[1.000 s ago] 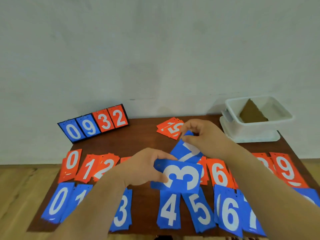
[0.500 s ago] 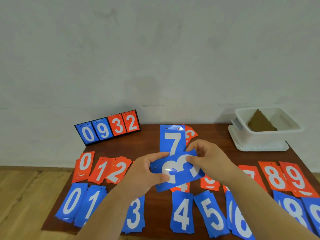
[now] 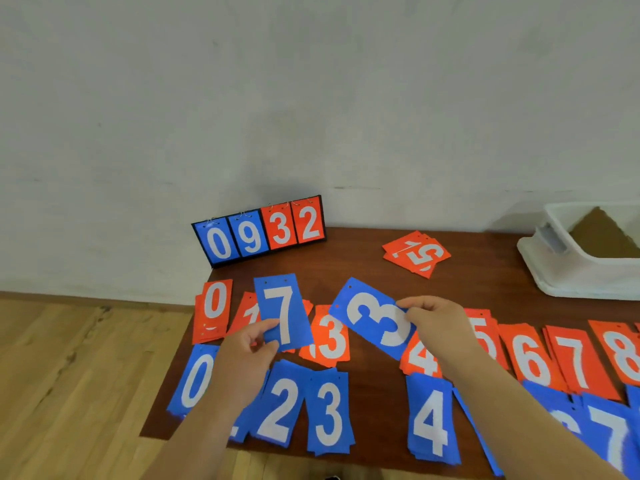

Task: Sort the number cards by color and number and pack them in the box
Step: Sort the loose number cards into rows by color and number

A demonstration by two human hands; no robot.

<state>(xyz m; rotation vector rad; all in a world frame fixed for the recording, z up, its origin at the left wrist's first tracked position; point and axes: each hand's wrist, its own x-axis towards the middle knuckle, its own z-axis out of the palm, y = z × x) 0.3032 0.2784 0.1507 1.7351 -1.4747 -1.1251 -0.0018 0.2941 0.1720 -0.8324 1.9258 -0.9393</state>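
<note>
My left hand (image 3: 242, 362) pinches a blue 7 card (image 3: 282, 311) by its lower edge, held upright above the red row. My right hand (image 3: 438, 323) pinches a blue 3 card (image 3: 372, 317), tilted, above the red 4 pile (image 3: 420, 358). On the table a red row runs from the red 0 pile (image 3: 214, 310) past the red 3 pile (image 3: 330, 337) to the red 8 pile (image 3: 623, 351). The blue row below holds the blue 0 pile (image 3: 195, 379), blue 2 pile (image 3: 280, 407), blue 3 pile (image 3: 329, 414) and blue 4 pile (image 3: 431, 420). The white box (image 3: 571, 271) stands at the back right.
A flip scoreboard (image 3: 259, 230) reading 0932 stands at the back left of the brown table (image 3: 367, 271). A loose heap of red cards (image 3: 415, 252) lies behind the rows. The table's left edge drops to a wooden floor (image 3: 69, 375). A wall is right behind.
The two blue cards, held together before, are now apart: my left hand took the 7 to the left and my right hand keeps the 3. The view has swung left.
</note>
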